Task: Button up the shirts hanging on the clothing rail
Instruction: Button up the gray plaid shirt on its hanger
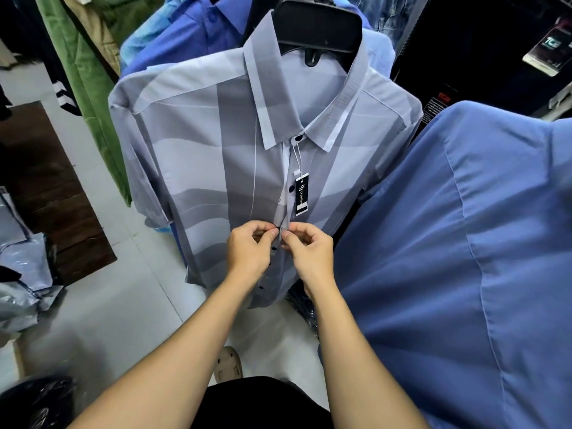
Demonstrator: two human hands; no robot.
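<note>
A grey and pale-blue patterned shirt [216,156] hangs facing the viewer on a black hanger [318,29], among other hanging garments, with a plain blue shirt [464,243] just beside it on the right. The left hand [247,249] and right hand [309,250] each pinch an edge of its front placket at about mid-chest, apparently working a button through. The collar button [298,138] and the next one down look fastened, while two dark buttons below the hands seem undone; a black price tag [301,196] dangles from the collar.
</note>
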